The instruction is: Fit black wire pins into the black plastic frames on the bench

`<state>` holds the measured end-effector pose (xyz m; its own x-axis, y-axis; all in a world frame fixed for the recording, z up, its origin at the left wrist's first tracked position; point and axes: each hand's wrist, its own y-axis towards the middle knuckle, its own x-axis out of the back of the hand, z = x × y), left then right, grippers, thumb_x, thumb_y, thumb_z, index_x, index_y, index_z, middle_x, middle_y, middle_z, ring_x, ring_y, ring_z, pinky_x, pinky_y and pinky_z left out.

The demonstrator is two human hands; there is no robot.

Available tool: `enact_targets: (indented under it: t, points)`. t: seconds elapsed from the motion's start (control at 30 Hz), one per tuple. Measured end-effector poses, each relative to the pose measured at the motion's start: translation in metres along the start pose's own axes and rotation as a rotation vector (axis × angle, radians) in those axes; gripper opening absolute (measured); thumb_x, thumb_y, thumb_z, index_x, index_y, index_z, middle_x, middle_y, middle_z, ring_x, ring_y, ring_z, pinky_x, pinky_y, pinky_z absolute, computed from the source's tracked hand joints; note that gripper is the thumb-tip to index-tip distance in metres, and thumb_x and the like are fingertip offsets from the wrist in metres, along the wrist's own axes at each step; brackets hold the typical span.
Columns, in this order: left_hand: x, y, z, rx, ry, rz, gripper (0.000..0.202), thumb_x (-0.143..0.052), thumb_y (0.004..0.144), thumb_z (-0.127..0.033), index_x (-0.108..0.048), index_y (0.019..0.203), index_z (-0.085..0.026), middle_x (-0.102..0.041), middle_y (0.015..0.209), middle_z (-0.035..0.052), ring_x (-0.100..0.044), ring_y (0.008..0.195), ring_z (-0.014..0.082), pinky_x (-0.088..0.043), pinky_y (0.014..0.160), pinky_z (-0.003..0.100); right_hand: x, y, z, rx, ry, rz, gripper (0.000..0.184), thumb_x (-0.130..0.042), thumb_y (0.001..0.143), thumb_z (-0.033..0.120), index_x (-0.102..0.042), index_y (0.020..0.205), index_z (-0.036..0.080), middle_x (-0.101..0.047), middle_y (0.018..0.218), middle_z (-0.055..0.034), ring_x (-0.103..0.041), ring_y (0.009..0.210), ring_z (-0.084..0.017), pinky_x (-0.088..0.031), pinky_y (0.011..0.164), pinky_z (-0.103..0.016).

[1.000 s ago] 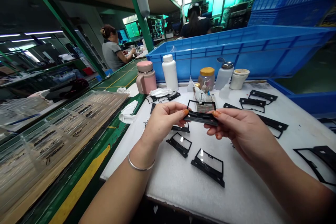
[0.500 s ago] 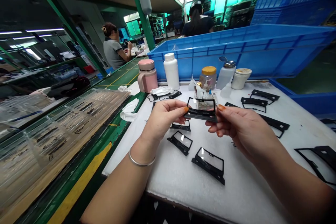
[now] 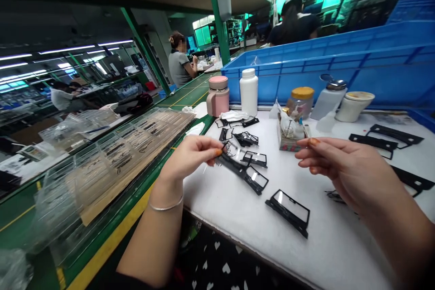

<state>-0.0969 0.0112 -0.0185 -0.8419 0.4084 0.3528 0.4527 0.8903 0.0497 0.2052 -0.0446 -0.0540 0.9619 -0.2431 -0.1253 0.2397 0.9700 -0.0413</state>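
Several black window frames (image 3: 253,180) lie on a white foam surface (image 3: 333,253).
Left hand's grip (image 3: 188,158) pinches closed at one frame's end, its hold unclear; right hand's grip (image 3: 343,167) stands open, empty, near a small cardboard box (image 3: 283,142).

Left hand (image 3: 190,158) bears one thin silver bangle (image 3: 166,207) at the wrist. Fingernails (image 3: 314,142) on the left hand and right hand (image 3: 343,167) are lacquered orange. Forearms (image 3: 390,222) are uncovered. Garment (image 3: 217,258) at lower view is black fabric printed with small white hearts.
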Motion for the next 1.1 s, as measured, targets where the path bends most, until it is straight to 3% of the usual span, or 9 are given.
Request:
enact_targets:
  t: [0.17,0.3,0.4,0.5,0.6,0.77,0.93,1.1]
  points:
    - [-0.004,-0.025,0.031,0.200,0.109,0.118,0.031,-0.068,0.080,-0.038,-0.070,0.091,-0.009,-0.064,0.079,0.0065,-0.056,0.061,0.0111,-0.048,0.059,0.019,-0.003,-0.004,-0.001,-0.002,-0.039,0.061,0.020,-0.074,0.077,0.040,-0.076,0.087,0.023,-0.072,0.077,-0.0058,-0.064,0.061,-0.012,-0.050,0.050,-0.015]
    - [-0.012,-0.027,0.034,0.262,0.262,0.169,0.031,-0.062,0.081,-0.037,-0.069,0.096,-0.011,-0.066,0.080,0.0063,-0.058,0.064,0.0140,-0.047,0.060,0.021,-0.004,-0.005,-0.001,0.000,-0.060,0.058,0.022,-0.075,0.076,0.042,-0.076,0.086,0.023,-0.072,0.078,-0.0053,-0.064,0.062,-0.012,-0.051,0.051,-0.015]
    - [-0.013,-0.015,0.023,0.172,0.577,0.075,0.021,-0.061,0.083,-0.033,-0.071,0.090,-0.016,-0.067,0.073,0.0029,-0.060,0.067,0.0152,-0.042,0.062,0.022,-0.004,-0.004,-0.001,-0.002,-0.067,0.063,0.022,-0.075,0.075,0.042,-0.076,0.086,0.023,-0.072,0.079,-0.0057,-0.065,0.064,-0.014,-0.051,0.051,-0.017]
    - [-0.019,0.012,0.008,-0.021,0.855,0.006,0.014,-0.062,0.084,-0.029,-0.072,0.085,-0.019,-0.067,0.076,0.0018,-0.059,0.071,0.0158,-0.037,0.060,0.023,-0.004,-0.003,-0.001,-0.004,-0.077,0.066,0.021,-0.075,0.075,0.042,-0.076,0.085,0.023,-0.072,0.079,-0.0061,-0.065,0.065,-0.015,-0.051,0.050,-0.018]
    - [-0.033,0.048,-0.002,-0.220,1.069,0.049,0.012,-0.060,0.085,-0.022,-0.071,0.090,-0.019,-0.068,0.083,0.0026,-0.060,0.077,0.0167,-0.038,0.062,0.023,-0.002,-0.001,-0.001,0.009,-0.093,0.051,0.022,-0.075,0.076,0.043,-0.076,0.085,0.024,-0.072,0.080,-0.0058,-0.065,0.066,-0.015,-0.051,0.051,-0.019]
    - [-0.057,0.098,0.002,-0.348,1.208,0.075,0.017,-0.059,0.080,-0.010,-0.071,0.090,-0.016,-0.065,0.091,0.0083,-0.060,0.087,0.0225,-0.041,0.069,0.027,0.003,0.002,0.001,0.034,-0.064,0.029,0.023,-0.076,0.075,0.043,-0.076,0.085,0.022,-0.072,0.077,-0.0056,-0.063,0.062,-0.013,-0.050,0.051,-0.018]
    - [-0.058,0.112,0.012,-0.399,1.268,0.081,0.013,-0.057,0.082,-0.010,-0.070,0.083,-0.014,-0.063,0.086,0.0091,-0.059,0.084,0.0228,-0.040,0.066,0.027,0.003,0.002,0.002,0.033,-0.039,0.022,0.019,-0.074,0.077,0.039,-0.075,0.083,0.021,-0.071,0.077,-0.0054,-0.064,0.063,-0.013,-0.049,0.050,-0.017]
    - [-0.051,0.104,0.009,-0.419,1.282,-0.021,0.018,-0.049,0.089,-0.010,-0.066,0.086,-0.015,-0.062,0.090,0.0074,-0.056,0.087,0.0210,-0.037,0.064,0.027,0.002,0.000,0.001,0.033,-0.068,0.050,0.020,-0.072,0.080,0.040,-0.074,0.086,0.020,-0.071,0.077,-0.0049,-0.064,0.063,-0.012,-0.049,0.052,-0.016]
